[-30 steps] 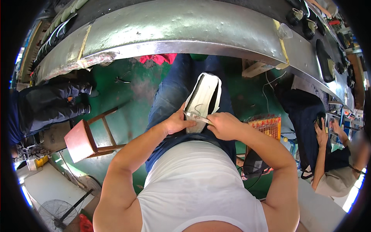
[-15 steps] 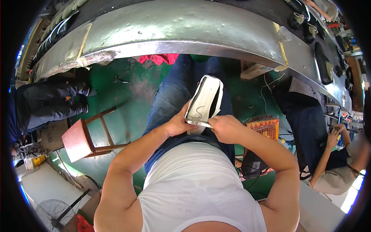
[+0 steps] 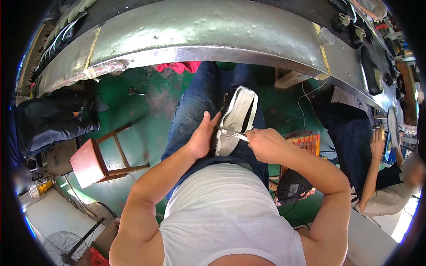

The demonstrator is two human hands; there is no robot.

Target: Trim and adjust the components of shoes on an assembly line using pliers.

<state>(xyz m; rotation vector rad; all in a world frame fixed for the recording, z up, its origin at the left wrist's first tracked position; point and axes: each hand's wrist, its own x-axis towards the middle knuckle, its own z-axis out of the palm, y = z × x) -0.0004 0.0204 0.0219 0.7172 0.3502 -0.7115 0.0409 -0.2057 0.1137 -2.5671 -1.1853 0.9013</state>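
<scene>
A white shoe upper with a dark lining [image 3: 237, 117] rests on my lap, over blue jeans. My left hand [image 3: 203, 137] holds its left side, thumb up along the edge. My right hand [image 3: 262, 144] grips a small metal tool [image 3: 231, 132] whose tip lies across the lower part of the shoe upper. Both forearms come in from the lower edge, over my white shirt.
A long grey metal workbench edge [image 3: 199, 33] curves across the top. A wooden stool with a reddish seat [image 3: 91, 162] stands at left on the green floor. A seated person [image 3: 386, 177] is at right, another person's dark legs [image 3: 49, 119] at left. A fan [image 3: 66, 246] sits lower left.
The shoe upper has turned from its side to show its sole edge more upright. My right hand has shifted off the shoe's lower right and now works the metal tool across it.
</scene>
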